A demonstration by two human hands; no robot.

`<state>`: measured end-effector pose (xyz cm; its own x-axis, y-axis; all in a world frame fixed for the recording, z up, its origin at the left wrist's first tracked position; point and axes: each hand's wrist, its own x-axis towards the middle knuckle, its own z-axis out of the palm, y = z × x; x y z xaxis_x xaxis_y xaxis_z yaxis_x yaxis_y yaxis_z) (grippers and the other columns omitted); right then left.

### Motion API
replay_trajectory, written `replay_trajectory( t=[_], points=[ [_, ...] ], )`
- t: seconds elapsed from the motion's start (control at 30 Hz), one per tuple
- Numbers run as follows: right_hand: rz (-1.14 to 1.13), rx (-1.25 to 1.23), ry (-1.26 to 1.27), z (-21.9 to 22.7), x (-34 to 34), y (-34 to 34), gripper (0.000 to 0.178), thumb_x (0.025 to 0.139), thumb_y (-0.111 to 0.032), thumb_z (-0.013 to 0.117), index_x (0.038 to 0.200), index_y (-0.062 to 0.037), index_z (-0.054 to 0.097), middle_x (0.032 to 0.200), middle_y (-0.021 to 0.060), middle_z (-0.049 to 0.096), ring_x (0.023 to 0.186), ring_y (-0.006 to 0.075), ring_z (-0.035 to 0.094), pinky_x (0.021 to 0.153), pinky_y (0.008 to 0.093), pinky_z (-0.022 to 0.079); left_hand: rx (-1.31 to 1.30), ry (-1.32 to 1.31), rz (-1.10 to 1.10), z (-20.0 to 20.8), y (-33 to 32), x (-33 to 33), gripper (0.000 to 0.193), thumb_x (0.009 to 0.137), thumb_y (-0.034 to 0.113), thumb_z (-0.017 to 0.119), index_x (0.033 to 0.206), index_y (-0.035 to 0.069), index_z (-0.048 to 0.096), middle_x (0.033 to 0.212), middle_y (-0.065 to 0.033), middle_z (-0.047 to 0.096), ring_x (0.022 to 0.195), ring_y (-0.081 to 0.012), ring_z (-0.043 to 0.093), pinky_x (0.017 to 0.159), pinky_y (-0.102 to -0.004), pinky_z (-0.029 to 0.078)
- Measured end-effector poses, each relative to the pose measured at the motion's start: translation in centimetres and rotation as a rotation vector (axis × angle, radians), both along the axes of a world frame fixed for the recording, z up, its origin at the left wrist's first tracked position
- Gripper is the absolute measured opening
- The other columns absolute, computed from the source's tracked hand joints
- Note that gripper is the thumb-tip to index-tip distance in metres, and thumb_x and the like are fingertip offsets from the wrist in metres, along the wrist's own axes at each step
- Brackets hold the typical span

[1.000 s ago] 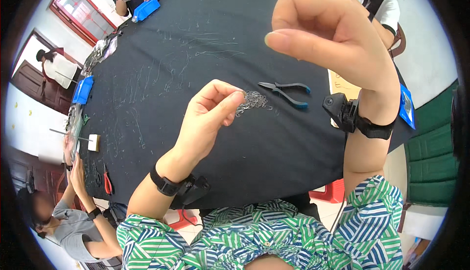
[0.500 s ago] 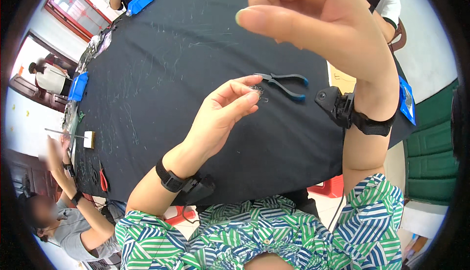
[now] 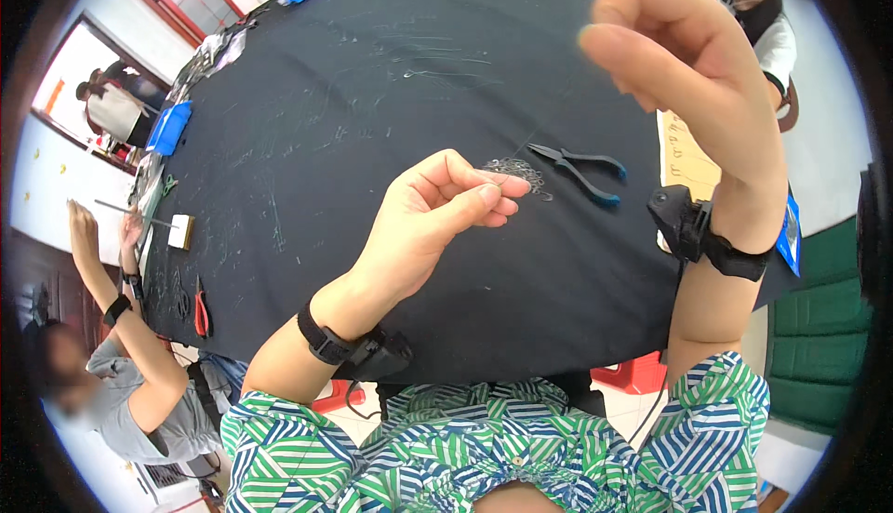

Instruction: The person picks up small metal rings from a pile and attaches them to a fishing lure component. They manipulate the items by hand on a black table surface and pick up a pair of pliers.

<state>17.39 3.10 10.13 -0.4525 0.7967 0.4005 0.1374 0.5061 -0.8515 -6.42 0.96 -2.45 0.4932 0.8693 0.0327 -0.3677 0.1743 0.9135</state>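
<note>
My left hand (image 3: 430, 220) is closed in a pinch over the black cloth. A thin dark piece shows at its fingertips, too small to name. Just beyond those fingertips lies a pile of small metal hooks (image 3: 532, 178). Pliers (image 3: 586, 171) with blue-tipped handles rest to the right of the pile, jaws pointing toward it. My right hand (image 3: 693, 53) is raised high at the far right, thumb and fingers curled together. Whatever sits between its fingers, if anything, is hidden. Both wrists wear black straps with small devices.
The table (image 3: 372, 234) has a black cloth with pale thread scraps (image 3: 423, 53). A tan card (image 3: 681, 155) with small hooks lies beside my right forearm. Red-handled pliers (image 3: 201, 313), a white block (image 3: 180, 231) and a blue tray (image 3: 170, 128) are leftward. Other people sit around the table.
My right hand has moved to the right, away from my left. My left hand keeps its pinch near the pile. The view has shifted slightly, and more of the hooks now show.
</note>
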Motion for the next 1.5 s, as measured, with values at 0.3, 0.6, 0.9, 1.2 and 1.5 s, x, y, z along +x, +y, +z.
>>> replay_trajectory(
  t=[0.3,0.6,0.9,1.2,1.5],
  points=[
    [-0.273,0.443,-0.485,-4.1,-0.6,2.2,0.02,0.09,-0.011,0.067,0.107,-0.0046,0.059,0.08,-0.0011,0.063,0.064,0.0032,0.059,0.052,0.0199,0.042,0.281,0.198,0.187,0.3,0.5,-3.0,0.008,0.097,0.008,0.061,0.092,0.007,0.055,0.109,-0.0176,0.07,0.088,-0.011,0.068,0.078,-0.0249,0.055],
    [0.126,-0.263,-0.269,-7.4,-7.1,1.2,0.031,0.095,-0.015,0.062,0.12,0.0003,0.055,0.108,0.0118,0.068,0.071,0.0148,0.069,0.057,0.0259,0.054,0.342,0.359,0.237,-0.2,0.6,-3.7,0.007,0.088,0.001,0.063,0.086,0.001,0.056,0.099,-0.0105,0.07,0.087,-0.0119,0.068,0.077,-0.0262,0.056],
    [0.089,0.339,-0.393,-8.7,-7.3,2.1,0.011,0.084,-0.002,0.067,0.094,-0.005,0.067,0.098,0.0036,0.067,0.067,0.0143,0.063,0.056,0.026,0.048,0.293,0.355,0.241,-0.2,0.6,-4.0,0.007,0.086,0.0,0.063,0.085,0.001,0.056,0.087,-0.0057,0.065,0.085,-0.012,0.069,0.076,-0.0261,0.056],
    [0.106,0.336,-0.435,-9.1,-7.0,2.0,0.011,0.083,-0.01,0.069,0.091,-0.0072,0.061,0.089,0.0096,0.061,0.077,0.031,0.064,0.064,0.0388,0.05,0.291,0.374,0.165,-0.1,0.4,-3.8,0.008,0.087,0.0,0.063,0.086,0.001,0.056,0.086,-0.0049,0.065,0.085,-0.0112,0.068,0.075,-0.0252,0.056],
    [0.061,0.388,-0.488,-9.4,-6.9,2.1,0.011,0.085,-0.011,0.068,0.091,-0.0057,0.06,0.091,0.0103,0.061,0.08,0.0327,0.065,0.066,0.0394,0.052,0.24,0.336,0.173,-0.2,0.6,-4.0,0.008,0.09,0.004,0.065,0.089,0.002,0.058,0.09,-0.0048,0.066,0.081,-0.0081,0.065,0.071,-0.0226,0.054]
  ],
)
